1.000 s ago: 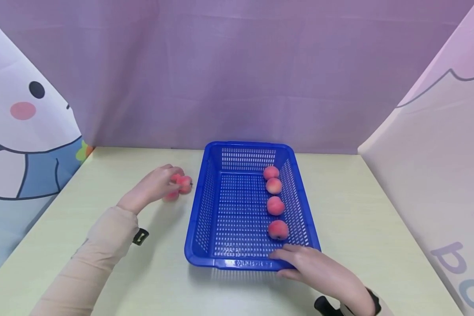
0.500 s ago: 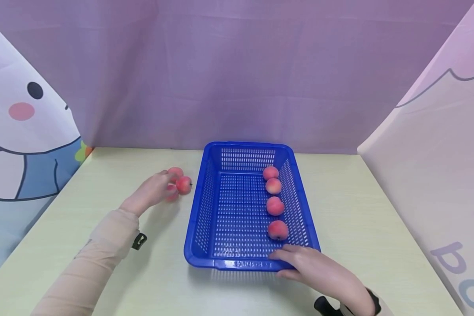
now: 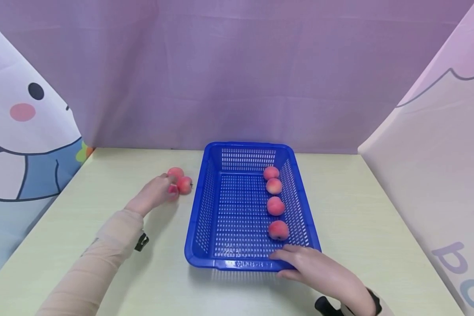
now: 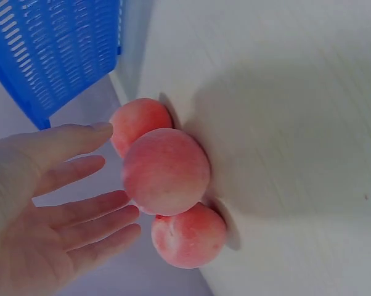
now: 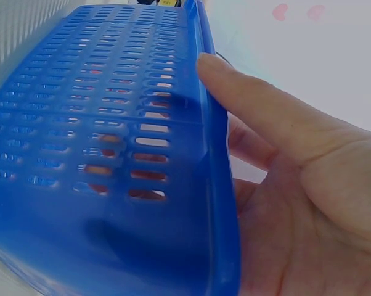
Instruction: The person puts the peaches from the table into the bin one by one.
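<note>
Three pink peaches [image 3: 184, 184] lie clustered on the pale table, just left of a blue slotted basket [image 3: 205, 210]. In the left wrist view the same peaches [image 4: 166, 171] sit stacked close together. My left hand [image 3: 158, 189] reaches them from the left with its fingers [image 4: 81, 213] straight and spread, fingertips at the cluster, gripping none. Several more peaches [image 3: 275, 206] lie in a row along the basket's right side. My right hand [image 3: 300, 263] pinches the basket's near right corner, with the thumb [image 5: 253, 105] on the rim and the fingers underneath.
Purple cloth hangs behind the table [image 3: 359, 210]. Printed cloth panels [image 3: 23, 131] stand at the left and right edges. The basket's left half [image 3: 229, 210] holds nothing. A dark strap [image 3: 142, 240] shows at the left sleeve's cuff.
My left hand has drawn back a little from over the three peaches, uncovering the far one. The right hand and the basket have stayed put.
</note>
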`<state>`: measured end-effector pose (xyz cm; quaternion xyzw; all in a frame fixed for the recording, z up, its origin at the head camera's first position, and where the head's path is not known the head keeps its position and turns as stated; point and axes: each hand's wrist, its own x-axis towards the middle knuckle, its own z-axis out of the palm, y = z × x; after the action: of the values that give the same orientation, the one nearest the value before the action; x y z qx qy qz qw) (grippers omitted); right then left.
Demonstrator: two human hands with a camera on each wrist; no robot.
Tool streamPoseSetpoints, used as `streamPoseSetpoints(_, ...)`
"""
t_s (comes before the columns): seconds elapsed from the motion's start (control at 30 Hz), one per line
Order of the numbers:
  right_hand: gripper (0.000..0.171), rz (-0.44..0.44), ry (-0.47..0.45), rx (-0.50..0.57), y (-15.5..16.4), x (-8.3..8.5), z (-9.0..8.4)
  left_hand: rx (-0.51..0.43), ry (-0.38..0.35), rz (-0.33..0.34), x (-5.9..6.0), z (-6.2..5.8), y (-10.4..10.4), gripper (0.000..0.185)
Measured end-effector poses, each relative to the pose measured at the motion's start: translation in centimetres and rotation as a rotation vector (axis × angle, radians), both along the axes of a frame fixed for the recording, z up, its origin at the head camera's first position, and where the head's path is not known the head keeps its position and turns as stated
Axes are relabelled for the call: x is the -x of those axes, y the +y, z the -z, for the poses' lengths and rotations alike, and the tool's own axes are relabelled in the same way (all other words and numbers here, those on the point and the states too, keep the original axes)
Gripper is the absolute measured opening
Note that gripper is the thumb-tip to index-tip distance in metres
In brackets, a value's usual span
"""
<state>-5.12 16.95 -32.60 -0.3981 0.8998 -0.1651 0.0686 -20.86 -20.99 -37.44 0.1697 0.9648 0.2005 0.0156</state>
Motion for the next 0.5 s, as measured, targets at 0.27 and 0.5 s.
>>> streamPoseSetpoints(0.27,0.026,-0.007,0.015,0.003,0.0,0.0,0.0,0.062,0.070,0.021,0.2,0.7,0.0,0.020)
streamPoseSetpoints(0.5,0.026,-0.015,0.031,0.010,0.1,0.0,0.1,0.092,0.095,0.010,0.6,1.3,0.1,0.017)
